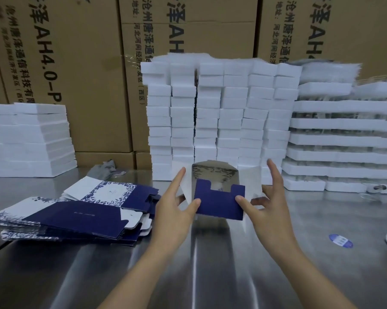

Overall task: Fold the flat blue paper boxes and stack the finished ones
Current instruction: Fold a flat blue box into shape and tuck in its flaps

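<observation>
A half-opened blue and white paper box point(219, 200) is held upright above the steel table point(210, 259), its dark blue notched flap facing me and its white side flaps spread out. My left hand point(177, 206) grips its left side, thumb on the blue flap, forefinger along the white flap. My right hand point(268, 201) holds the right side, thumb on the blue flap, fingers raised behind the right white flap. A loose pile of flat blue boxes point(76, 215) lies on the table to the left.
Tall stacks of white foam blocks point(221, 117) stand right behind the box. Lower white stacks sit at far left point(29, 139) and far right point(344, 134). Brown cartons point(76, 63) form the back wall. A blue round sticker point(340, 240) lies on the table at right.
</observation>
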Demonstrator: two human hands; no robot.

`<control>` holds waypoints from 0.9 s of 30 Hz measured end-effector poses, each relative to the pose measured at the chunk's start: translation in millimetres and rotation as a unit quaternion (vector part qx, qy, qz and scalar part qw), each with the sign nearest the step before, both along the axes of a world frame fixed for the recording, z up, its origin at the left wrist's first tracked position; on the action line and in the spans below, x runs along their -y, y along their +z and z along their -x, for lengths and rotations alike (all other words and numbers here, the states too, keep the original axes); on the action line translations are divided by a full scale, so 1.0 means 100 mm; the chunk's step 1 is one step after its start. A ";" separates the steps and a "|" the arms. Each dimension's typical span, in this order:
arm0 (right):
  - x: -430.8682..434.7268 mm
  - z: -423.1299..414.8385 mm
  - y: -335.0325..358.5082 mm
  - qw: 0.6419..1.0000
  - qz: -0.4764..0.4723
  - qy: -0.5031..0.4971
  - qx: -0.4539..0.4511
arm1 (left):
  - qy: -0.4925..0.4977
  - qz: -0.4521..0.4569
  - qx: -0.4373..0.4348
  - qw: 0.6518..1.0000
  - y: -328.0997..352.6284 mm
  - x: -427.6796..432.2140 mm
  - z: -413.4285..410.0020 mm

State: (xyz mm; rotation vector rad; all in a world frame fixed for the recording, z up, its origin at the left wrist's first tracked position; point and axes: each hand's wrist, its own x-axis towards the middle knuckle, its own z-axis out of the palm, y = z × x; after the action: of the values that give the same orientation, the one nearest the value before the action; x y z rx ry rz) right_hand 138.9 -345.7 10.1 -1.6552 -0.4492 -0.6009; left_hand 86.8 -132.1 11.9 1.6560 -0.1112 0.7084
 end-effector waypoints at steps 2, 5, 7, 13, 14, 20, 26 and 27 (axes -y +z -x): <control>-0.02 0.02 0.01 0.999 -0.036 -0.011 -0.031 | 0.014 0.004 0.010 1.000 -0.01 0.03 0.00; -0.08 0.07 0.03 0.981 -0.075 0.001 -0.181 | 0.025 -0.006 0.015 1.000 0.00 0.08 0.04; -0.10 0.09 0.02 0.944 -0.092 0.061 -0.310 | 0.035 -0.023 0.015 0.999 0.02 0.09 0.07; -0.12 0.11 -0.03 0.892 -0.123 0.154 -0.407 | 0.040 -0.061 0.032 0.997 0.09 0.08 0.12; -0.14 0.11 -0.04 0.880 -0.150 0.161 -0.422 | 0.036 -0.062 0.033 0.997 0.09 0.10 0.13; -0.21 0.10 -0.03 0.841 -0.174 0.244 -0.450 | -0.010 -0.046 0.048 0.998 0.07 0.19 0.14; -0.27 0.10 -0.08 0.886 -0.212 0.176 -0.373 | 0.035 -0.011 0.114 0.993 0.03 0.32 0.17; -0.28 0.11 -0.07 0.891 -0.218 0.169 -0.361 | 0.045 0.030 0.124 0.991 0.01 0.36 0.17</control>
State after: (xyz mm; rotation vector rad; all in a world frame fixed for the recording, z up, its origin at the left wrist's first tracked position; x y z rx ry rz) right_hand 127.8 -317.7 2.9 -1.2074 -0.0349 0.1892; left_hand 70.1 -167.8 12.8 1.5174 -0.1914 0.9775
